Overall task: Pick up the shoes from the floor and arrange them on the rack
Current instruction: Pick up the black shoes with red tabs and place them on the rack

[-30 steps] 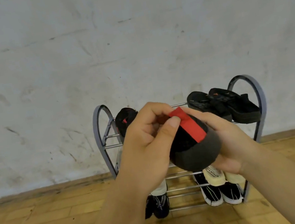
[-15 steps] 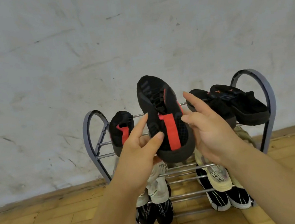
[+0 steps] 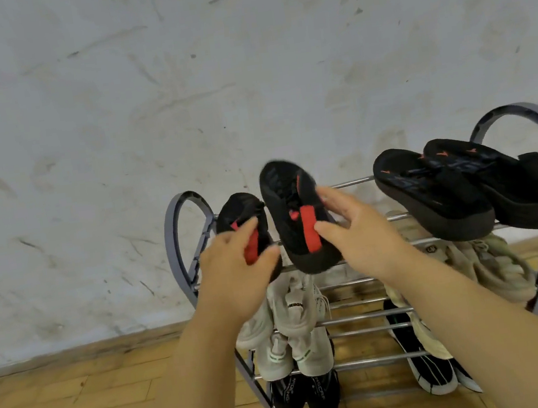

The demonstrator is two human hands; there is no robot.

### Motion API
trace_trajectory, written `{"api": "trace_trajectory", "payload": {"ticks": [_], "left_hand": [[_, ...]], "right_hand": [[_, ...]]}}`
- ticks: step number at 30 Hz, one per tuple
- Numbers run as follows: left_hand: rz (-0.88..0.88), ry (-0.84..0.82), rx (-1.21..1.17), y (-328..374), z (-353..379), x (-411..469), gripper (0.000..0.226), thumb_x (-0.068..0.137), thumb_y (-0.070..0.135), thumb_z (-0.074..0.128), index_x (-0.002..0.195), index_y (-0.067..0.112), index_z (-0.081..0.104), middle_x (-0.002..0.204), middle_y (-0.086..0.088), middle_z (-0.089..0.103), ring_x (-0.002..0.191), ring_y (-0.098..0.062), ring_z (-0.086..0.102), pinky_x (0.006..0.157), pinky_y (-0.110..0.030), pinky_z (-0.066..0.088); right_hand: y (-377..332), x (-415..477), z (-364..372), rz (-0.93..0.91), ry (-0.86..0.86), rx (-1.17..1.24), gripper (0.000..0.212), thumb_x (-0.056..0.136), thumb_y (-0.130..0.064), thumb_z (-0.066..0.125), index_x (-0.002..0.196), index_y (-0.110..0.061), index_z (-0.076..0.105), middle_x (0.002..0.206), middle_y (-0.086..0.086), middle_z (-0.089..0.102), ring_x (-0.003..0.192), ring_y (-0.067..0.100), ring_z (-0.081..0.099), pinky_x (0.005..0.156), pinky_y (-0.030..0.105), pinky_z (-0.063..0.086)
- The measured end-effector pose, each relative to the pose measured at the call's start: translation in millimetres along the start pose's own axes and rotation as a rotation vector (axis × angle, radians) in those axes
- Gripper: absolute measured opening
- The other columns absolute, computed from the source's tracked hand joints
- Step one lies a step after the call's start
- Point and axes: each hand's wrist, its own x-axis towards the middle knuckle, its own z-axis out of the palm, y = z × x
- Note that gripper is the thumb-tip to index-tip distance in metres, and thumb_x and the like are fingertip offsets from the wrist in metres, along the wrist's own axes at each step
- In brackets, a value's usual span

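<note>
Left hand [image 3: 235,270] is gripping the heel end of the left red-strap shoe [image 3: 244,212], thumb below and fingers over the top, covering most of its red strap. Right hand [image 3: 358,236] is holding the right red-strap shoe [image 3: 293,214] by its right side, thumb at the red strap and fingers along the edge. Both shoes are sitting side by side on the left of the top tier of the shoe rack [image 3: 175,237], toes tilting up toward the wall [image 3: 176,95]; motion blur is smearing their detail. Black sandals [image 3: 432,194] are lying on the top tier's right. Forearms are hiding parts of the lower tiers, where white sneakers [image 3: 293,314], beige shoes [image 3: 490,262], black sneakers [image 3: 305,396] and black-and-white shoes [image 3: 433,374] are showing only partly. The rack is standing on a wooden floor [image 3: 81,403].
</note>
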Motion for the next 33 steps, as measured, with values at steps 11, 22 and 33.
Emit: {"api": "trace_trajectory", "payload": {"ticks": [11,22,33], "left_hand": [[0.071,0.054,0.142,-44,-1,-5,0.058,0.100,0.038,0.059,0.154,0.031,0.040,0.143,0.003,0.050,0.139,-0.023,0.036,0.115,-0.043,0.036],[0.076,0.188,0.125,-66,-9,-10,0.049,0.096,0.036,0.062,0.144,0.027,0.055,0.127,0.005,0.064,0.124,-0.020,0.052,0.104,-0.043,0.048],[0.048,0.157,0.103,-62,-10,-18,0.053,0.098,0.032,0.059,0.150,0.027,0.047,0.147,0.002,0.046,0.136,-0.021,0.043,0.113,-0.046,0.042]], "right_hand": [[27,0,10,-0.024,-0.141,-0.372,0.092,0.080,-0.047,0.079,0.156,-0.050,0.027,0.149,-0.018,0.053,0.132,0.010,0.054,0.110,0.035,0.046],[18,-8,51,-0.177,-0.071,-0.501,0.077,0.091,-0.056,0.068,0.157,-0.045,0.029,0.154,-0.023,0.046,0.139,0.005,0.046,0.111,0.033,0.042],[7,-13,66,-0.162,-0.004,-0.538,0.077,0.089,-0.055,0.071,0.155,-0.035,0.036,0.144,-0.014,0.056,0.131,0.011,0.052,0.095,0.027,0.038]]}}
